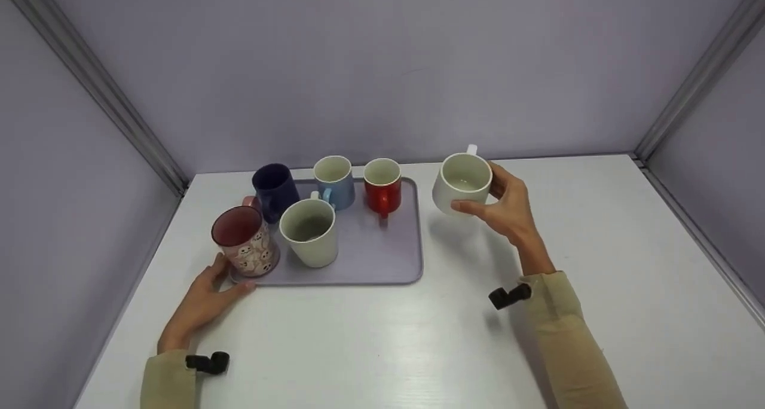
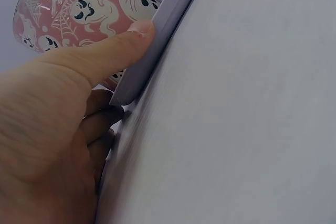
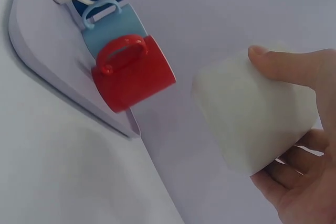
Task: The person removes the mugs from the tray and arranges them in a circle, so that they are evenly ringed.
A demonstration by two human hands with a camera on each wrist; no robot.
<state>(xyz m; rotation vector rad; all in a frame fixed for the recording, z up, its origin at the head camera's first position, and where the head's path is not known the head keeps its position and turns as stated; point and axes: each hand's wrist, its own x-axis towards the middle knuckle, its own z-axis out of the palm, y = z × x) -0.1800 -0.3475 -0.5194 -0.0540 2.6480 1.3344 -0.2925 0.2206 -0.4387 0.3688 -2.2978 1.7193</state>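
At the right of the head view, my right hand (image 1: 508,208) holds a white mug (image 1: 460,185) above the table, thumb on its near side and fingers on its right. The mug's handle points toward the back wall. In the right wrist view, the white mug (image 3: 252,114) hangs apart from the tray. My left hand (image 1: 206,298) grips the near left corner of a lavender tray (image 1: 382,259); the left wrist view has the thumb (image 2: 118,51) along the tray's rim and the other fingers low at its corner. Beside it stands a pink ghost-patterned mug (image 1: 254,250).
The tray also bears a dark blue mug (image 1: 278,194), a light blue mug (image 1: 337,188), a red mug (image 1: 382,194) and a tall white mug (image 1: 314,241). A white table (image 1: 358,343) lies beneath, with a wall (image 1: 406,68) behind it.
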